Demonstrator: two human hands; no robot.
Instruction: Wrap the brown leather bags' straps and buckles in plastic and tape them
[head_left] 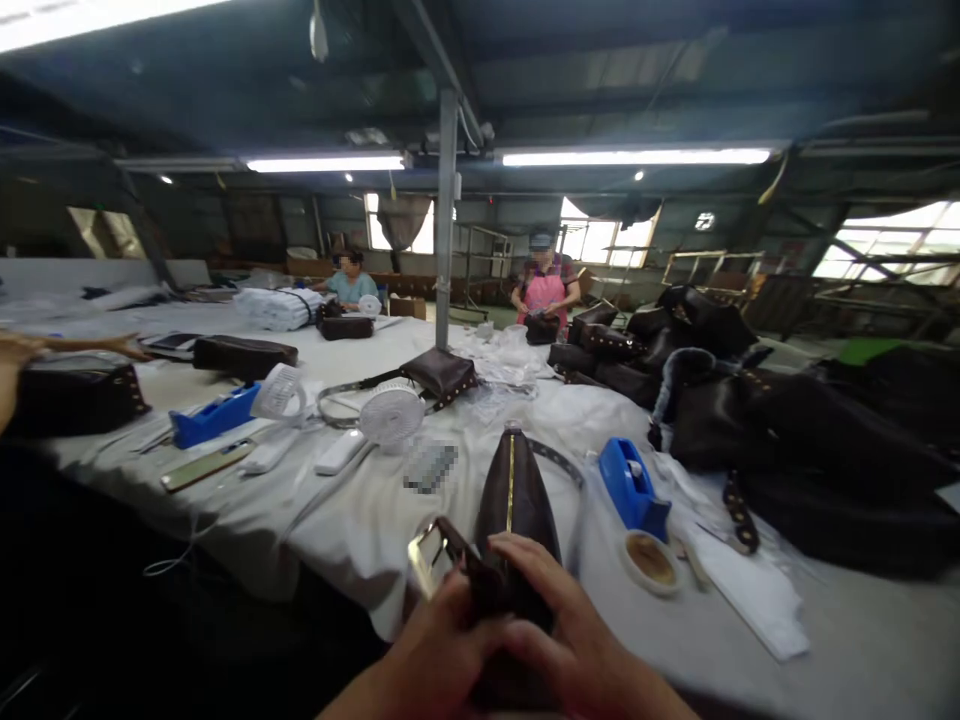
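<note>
The dark zippered bag was at six o'clock, the left hand grasping a buckled strap over it; the right hand's grip couldn't be told. Strap handling seemed underway, calling next for a steadied buckle.

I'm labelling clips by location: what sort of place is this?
Probably a bag workshop: dark bags are heaped on a long covered table, with a tape dispenser near them and strip lights overhead.

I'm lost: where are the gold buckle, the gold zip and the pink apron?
Gold buckle [417, 569]: head view, side of its frame.
Gold zip [511, 486]: head view, middle of its visible length.
Pink apron [544, 292]: head view, middle of its front.
</note>
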